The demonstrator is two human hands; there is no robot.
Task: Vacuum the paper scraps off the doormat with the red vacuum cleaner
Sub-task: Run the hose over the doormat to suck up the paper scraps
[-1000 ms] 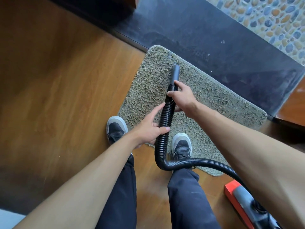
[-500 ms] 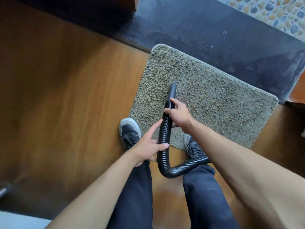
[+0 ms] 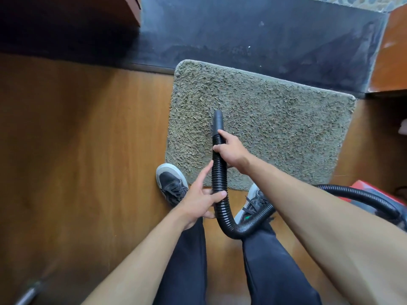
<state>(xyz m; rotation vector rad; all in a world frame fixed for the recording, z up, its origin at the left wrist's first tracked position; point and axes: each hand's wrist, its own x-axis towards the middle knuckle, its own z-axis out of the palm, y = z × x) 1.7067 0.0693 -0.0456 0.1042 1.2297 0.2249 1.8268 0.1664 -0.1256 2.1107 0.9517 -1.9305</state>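
While right hand (image 3: 231, 153) grips hose (image 3: 219, 172), left hand (image 3: 199, 203) does too; nozzle (image 3: 218, 121) over doormat (image 3: 286, 128).

head cam | single view | worn at head height | faces steeply down | near | frames doormat (image 3: 275, 128), wooden floor (image 3: 88, 150)

No legible text.
No lettering, brand or nos. readable on hose (image 3: 219, 172), red vacuum (image 3: 361, 185), shoes (image 3: 171, 183) or doormat (image 3: 275, 128).

Even soft daylight, deep shadow top left, wide-angle bending at edges, slight motion softness
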